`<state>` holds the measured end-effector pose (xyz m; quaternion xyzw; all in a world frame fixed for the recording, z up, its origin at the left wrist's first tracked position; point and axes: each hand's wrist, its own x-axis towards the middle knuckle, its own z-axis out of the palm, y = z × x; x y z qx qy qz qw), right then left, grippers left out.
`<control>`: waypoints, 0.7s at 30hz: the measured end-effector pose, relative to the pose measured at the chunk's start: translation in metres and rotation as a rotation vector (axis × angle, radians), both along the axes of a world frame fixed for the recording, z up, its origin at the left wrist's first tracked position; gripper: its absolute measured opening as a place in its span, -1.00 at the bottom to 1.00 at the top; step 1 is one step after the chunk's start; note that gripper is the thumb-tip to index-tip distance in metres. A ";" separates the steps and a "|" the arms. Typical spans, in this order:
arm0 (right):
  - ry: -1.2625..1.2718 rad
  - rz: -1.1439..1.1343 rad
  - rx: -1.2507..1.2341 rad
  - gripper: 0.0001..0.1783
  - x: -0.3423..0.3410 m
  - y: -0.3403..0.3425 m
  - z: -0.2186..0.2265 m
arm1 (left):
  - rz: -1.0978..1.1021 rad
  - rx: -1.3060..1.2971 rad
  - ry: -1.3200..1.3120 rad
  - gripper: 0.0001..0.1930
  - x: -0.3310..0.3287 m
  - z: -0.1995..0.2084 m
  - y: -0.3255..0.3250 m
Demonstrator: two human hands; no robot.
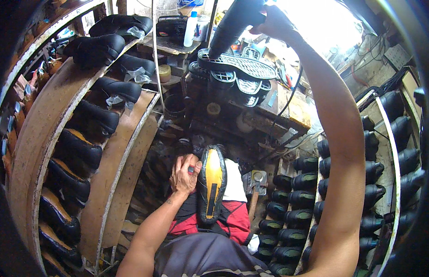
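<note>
On my lap, between my knees, lies a black shoe upper [213, 184] with its bottom up, showing a yellow base with a dark strip near the lower end. My left hand [184, 173] is curled beside it over my left knee; a small dark item shows at its fingers, too small to name. Raised at the upper right, my right hand [275, 24] grips a black heat gun [235, 28], its narrow end pointing down toward a white-and-black shoe sole [237, 63]. This sole lies on top of several other soles at the bench.
Racks of black shoes [87, 117] stand at my left, and more shoes [300, 201] fill racks at my right. The cluttered wooden bench [293, 108] is ahead, with a white bottle [190, 30] at its left. A hammer [254, 194] stands by my right knee. A black cord [295, 87] hangs over the bench.
</note>
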<state>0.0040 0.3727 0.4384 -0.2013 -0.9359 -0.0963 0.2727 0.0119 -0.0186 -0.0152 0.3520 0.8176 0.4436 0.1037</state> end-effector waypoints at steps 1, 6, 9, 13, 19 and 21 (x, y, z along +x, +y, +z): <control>-0.054 0.021 -0.047 -0.07 0.003 0.000 0.002 | 0.003 -0.004 0.004 -0.16 0.000 -0.001 0.000; 0.001 -0.043 0.070 -0.08 0.005 0.012 -0.003 | 0.008 0.007 0.039 -0.15 -0.001 -0.005 0.002; -0.014 -0.013 0.067 -0.07 0.006 0.023 -0.008 | -0.004 0.008 0.051 -0.15 -0.001 -0.006 0.002; -0.021 0.017 0.061 -0.06 0.011 0.029 -0.008 | -0.011 -0.004 0.072 -0.16 -0.001 -0.005 0.001; -0.086 -0.065 -0.006 -0.01 0.022 0.011 0.002 | -0.013 -0.011 0.025 -0.15 -0.001 -0.004 0.002; -0.127 -0.118 -0.040 0.01 0.025 0.006 0.004 | -0.013 -0.015 0.042 -0.15 -0.001 -0.004 0.002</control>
